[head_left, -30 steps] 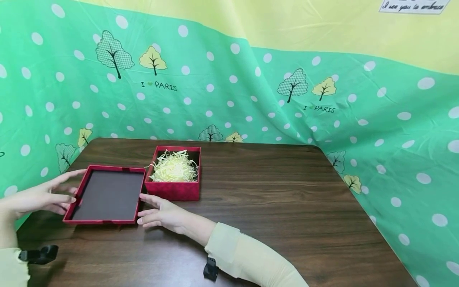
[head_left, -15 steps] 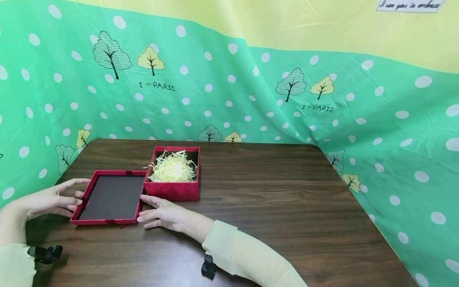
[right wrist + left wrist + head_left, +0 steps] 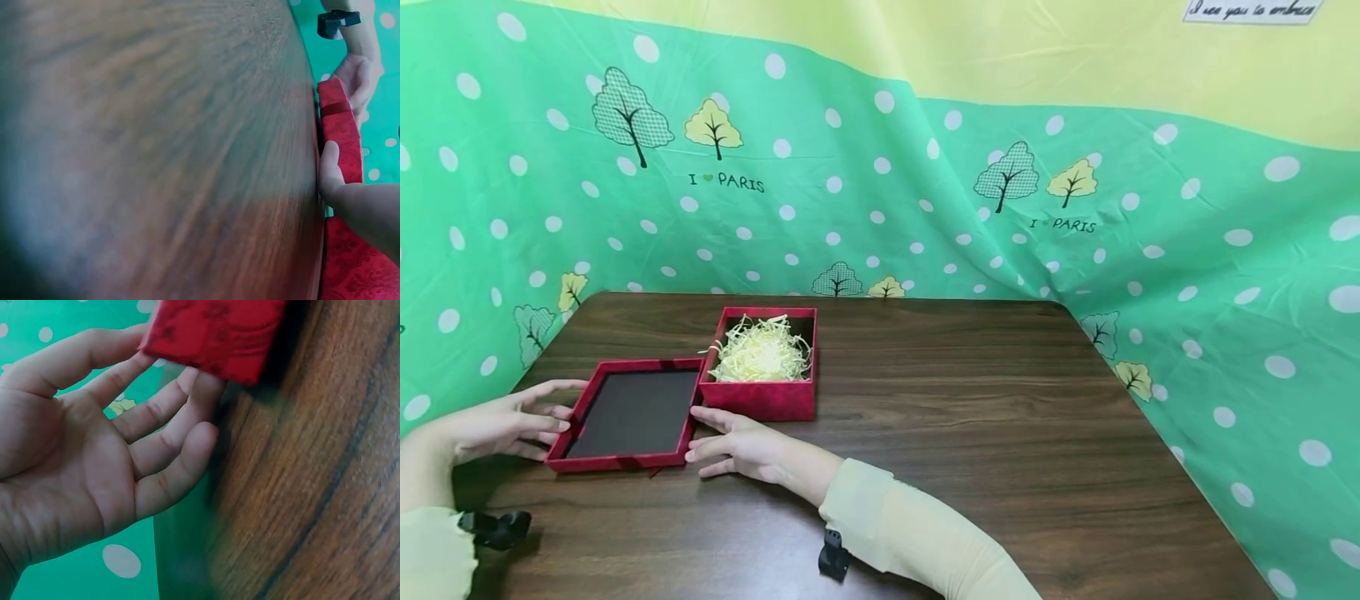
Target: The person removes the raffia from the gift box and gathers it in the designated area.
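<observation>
A shallow red box lid [image 3: 638, 414], dark inside and facing up, lies on the brown table at the left. My left hand [image 3: 505, 427] is at its left side, with thumb and fingertips against the red rim. In the left wrist view, the palm of the left hand [image 3: 94, 456] shows, and the lower fingers are loosely bent beside the lid's corner [image 3: 215, 337]. My right hand [image 3: 748, 446] touches the lid's right rim with its fingertips. Behind that hand stands a red box [image 3: 760, 402] filled with pale yellow shredded paper [image 3: 763, 352].
The wooden table [image 3: 970, 433] stretches to the right of the box. A green polka-dot cloth [image 3: 880, 200] hangs behind and around it. A black strap [image 3: 496, 530] is on the left sleeve, another black strap [image 3: 833, 557] on the right.
The lid's left part has come down and a little to the right, along with my left hand. My right hand stays nearly still at the right rim. The box has not moved.
</observation>
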